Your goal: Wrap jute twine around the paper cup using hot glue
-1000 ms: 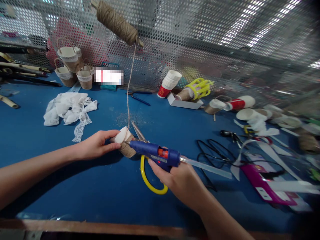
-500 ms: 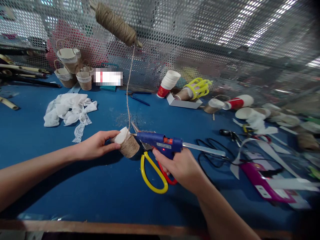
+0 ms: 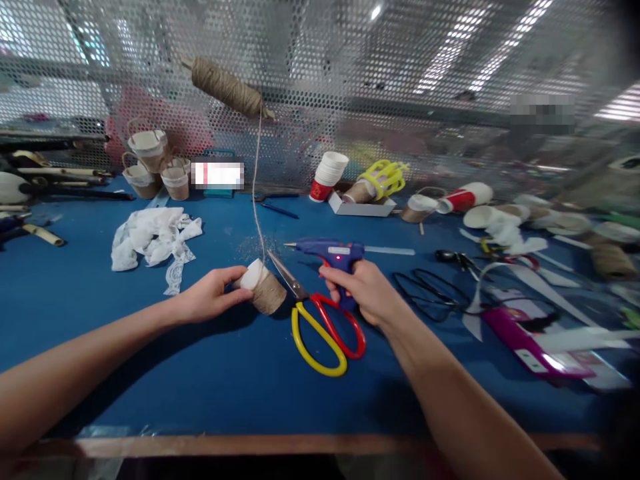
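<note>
A small paper cup, partly wrapped in brown twine, lies tilted in my left hand, its rim pinched between thumb and fingers. From it a strand of twine runs up to a twine spool on a stick. My right hand grips a blue hot glue gun by the handle, a clear glue stick poking out behind. The nozzle points left, apart from the cup. Scissors with one yellow and one red handle lie on the table between my hands.
White lace is heaped at the left, with twine-covered baskets behind. Stacked paper cups and a white box stand at the back. A black cable and a magenta power strip lie right.
The glue gun in my right hand has drawn back from the cup, up and to the right, uncovering the scissors. My left hand still holds the cup. The view has tilted up.
</note>
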{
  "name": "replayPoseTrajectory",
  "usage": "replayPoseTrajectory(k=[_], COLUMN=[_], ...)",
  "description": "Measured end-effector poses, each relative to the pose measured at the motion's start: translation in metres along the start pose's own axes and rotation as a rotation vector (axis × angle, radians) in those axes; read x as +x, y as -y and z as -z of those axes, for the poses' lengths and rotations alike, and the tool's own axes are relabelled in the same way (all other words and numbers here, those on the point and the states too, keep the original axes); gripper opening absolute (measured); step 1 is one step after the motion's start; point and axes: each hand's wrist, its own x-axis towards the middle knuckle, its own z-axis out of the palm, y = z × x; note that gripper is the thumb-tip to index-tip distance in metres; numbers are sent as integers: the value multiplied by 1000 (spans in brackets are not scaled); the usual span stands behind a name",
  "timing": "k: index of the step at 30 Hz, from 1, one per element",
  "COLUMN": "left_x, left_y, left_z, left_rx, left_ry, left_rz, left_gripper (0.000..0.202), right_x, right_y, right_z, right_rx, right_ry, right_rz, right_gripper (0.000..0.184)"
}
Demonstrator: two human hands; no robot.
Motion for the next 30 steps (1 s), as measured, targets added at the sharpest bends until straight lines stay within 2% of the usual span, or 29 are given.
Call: replayPoseTrajectory(k=[4,8,11,14,16,20,22,25,30], left_x=[-1,0,0,0,0,-1,-1,-2,-3], left_y=[-3,-7,-9,-9,-8,-9,-10,-11,-11], left_z=[-1,0,2,2,1,-1,-1,0,1], left_rx=[14,61,114,141,155,175,174,145,54], left_ry=[-21,-30,-48,-45,-37,-38,-42,-49,-29], left_rz=[-26,-39,-29,-28,-37,-53,-61,-49,-10], left_gripper=[16,14,16,17,17,16,16,16,17], right_x=[24,40,44,40,35,26,24,20,15], right_y=[-10,-16,-15,-4,8,35,45,52,45], right_z=[5,6,8,6,-2,-35,-50,-59,-52], right_rx=[-95,-210,-301,-332,-306,-156,-53,85,195], right_ry=[-125,-172,-223,-266,-227,46,127,140,120], right_rz=[-33,-60,-69,-6,57,157,193,222,217], right_gripper=[18,28,34,32,28,27,23,16,10])
